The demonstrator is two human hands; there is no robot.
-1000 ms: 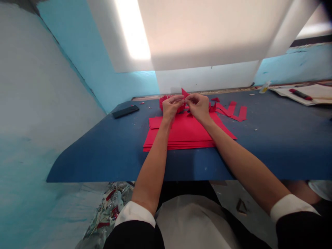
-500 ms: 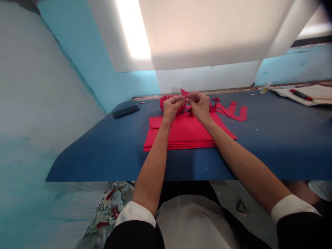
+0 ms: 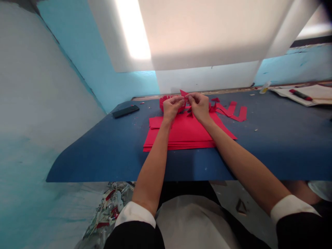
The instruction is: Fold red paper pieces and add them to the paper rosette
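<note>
My left hand (image 3: 171, 107) and my right hand (image 3: 199, 105) meet above the far end of a stack of red paper sheets (image 3: 185, 133) on the blue table (image 3: 109, 152). Both hands pinch a small folded red paper piece (image 3: 184, 93) whose pointed tip sticks up between the fingertips. Behind my left hand lies a red pleated paper fan shape (image 3: 166, 99), partly hidden by the fingers. Cut red paper strips (image 3: 233, 111) lie just to the right of my right hand.
A black phone (image 3: 126, 111) lies at the table's far left. At the far right are white papers (image 3: 308, 93) with a red pen (image 3: 301, 94) and a small glue bottle (image 3: 264, 87). A blue wall rises behind; crumpled scraps (image 3: 109, 211) lie on the floor below.
The hands stay pinched on the red piece; its tip has shifted slightly and the fingers have worked closer together. Nothing else has moved.
</note>
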